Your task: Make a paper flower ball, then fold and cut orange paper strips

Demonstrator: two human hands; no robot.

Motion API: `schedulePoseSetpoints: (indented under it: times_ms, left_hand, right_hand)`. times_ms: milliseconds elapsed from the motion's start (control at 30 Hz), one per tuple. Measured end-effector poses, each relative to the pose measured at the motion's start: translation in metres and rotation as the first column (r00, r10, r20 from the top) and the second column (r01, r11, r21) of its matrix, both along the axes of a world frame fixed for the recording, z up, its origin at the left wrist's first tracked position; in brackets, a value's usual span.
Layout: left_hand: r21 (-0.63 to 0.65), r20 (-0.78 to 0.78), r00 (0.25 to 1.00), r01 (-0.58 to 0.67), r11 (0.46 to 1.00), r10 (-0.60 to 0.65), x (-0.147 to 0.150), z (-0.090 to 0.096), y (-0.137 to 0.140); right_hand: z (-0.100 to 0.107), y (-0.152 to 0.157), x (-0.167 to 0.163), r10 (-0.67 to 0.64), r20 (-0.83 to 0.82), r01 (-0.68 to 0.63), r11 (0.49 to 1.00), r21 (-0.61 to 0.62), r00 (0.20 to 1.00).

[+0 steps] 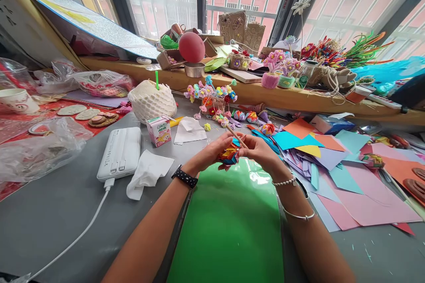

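Note:
My left hand (212, 152) is closed around a folded paper flower ball (229, 155) in orange, yellow, blue and pink. Between the fingers of my right hand (257, 148) is a thin wooden stick (236, 137), slanting across the top of the ball. Whether its lower end touches the paper I cannot tell. Both hands are above the far end of a shiny green mat (232, 221). Similar folded paper balls (251, 117) lie just beyond my hands.
Coloured paper sheets (361, 190) spread on the right. On the left are a white power bank (119, 154) with a cable, tissues (149, 174), a small drink carton (158, 131) and a coconut (152, 101) in foam netting. Crafts and a red balloon (191, 47) line the sill.

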State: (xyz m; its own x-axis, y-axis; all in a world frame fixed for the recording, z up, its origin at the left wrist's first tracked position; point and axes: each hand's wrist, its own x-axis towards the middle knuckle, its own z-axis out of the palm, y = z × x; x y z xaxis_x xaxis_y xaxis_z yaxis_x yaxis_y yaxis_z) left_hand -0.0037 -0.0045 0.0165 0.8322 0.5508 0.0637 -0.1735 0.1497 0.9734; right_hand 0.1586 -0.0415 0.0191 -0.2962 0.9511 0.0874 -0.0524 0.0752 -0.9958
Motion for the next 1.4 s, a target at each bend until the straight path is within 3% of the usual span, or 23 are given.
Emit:
schedulePoseSetpoints:
  times_ms: [167, 300, 467, 600, 767, 933, 1033, 1100, 1200, 1400]
  left_hand:
    - [0.033, -0.068, 0.981, -0.181, 0.983, 0.182, 0.001, 0.002, 0.003]
    - [0.051, -0.112, 0.934, -0.335, 0.941, 0.339, 0.002, -0.003, 0.006]
    - [-0.031, -0.016, 0.959, -0.284, 0.958, 0.284, -0.001, -0.005, 0.008]
    - [0.057, -0.015, 0.976, -0.215, 0.975, 0.216, -0.004, 0.0, 0.007]
    - [0.133, 0.023, 0.957, -0.291, 0.947, 0.29, -0.001, 0.0, 0.008]
    - [0.12, 0.035, 0.931, -0.364, 0.924, 0.363, -0.003, 0.001, 0.011]
    - [0.112, -0.009, 0.948, -0.316, 0.942, 0.319, -0.006, 0.003, 0.01]
    - [0.126, -0.031, 0.96, -0.273, 0.954, 0.279, -0.007, 0.003, 0.01]
    - [0.14, -0.057, 0.963, -0.254, 0.957, 0.264, -0.007, 0.001, 0.01]
    - [0.16, -0.113, 0.969, -0.201, 0.966, 0.22, -0.007, -0.003, 0.012]
  right_hand:
    - [0.002, 0.0, 0.002, -0.18, 0.182, 0.164, 0.981, 0.099, 0.967]
    - [0.004, -0.001, 0.003, -0.206, 0.255, 0.177, 0.975, 0.133, 0.945]
    - [0.002, 0.0, 0.004, -0.271, 0.289, 0.231, 0.959, 0.165, 0.918]
    - [0.002, 0.0, 0.005, -0.292, 0.27, 0.258, 0.954, 0.153, 0.918]
    - [0.001, 0.001, 0.001, -0.34, 0.236, 0.293, 0.932, 0.213, 0.91]
    - [0.003, 0.002, 0.005, -0.423, 0.131, 0.364, 0.872, 0.328, 0.896]
    - [0.01, -0.003, 0.013, -0.429, 0.222, 0.299, 0.842, 0.449, 0.876]
    - [0.016, -0.008, 0.017, -0.375, 0.342, 0.182, 0.857, 0.482, 0.862]
    - [0.022, -0.014, 0.019, -0.28, 0.426, 0.072, 0.895, 0.441, 0.86]
    - [0.023, -0.017, 0.014, -0.193, 0.441, 0.014, 0.926, 0.378, 0.876]
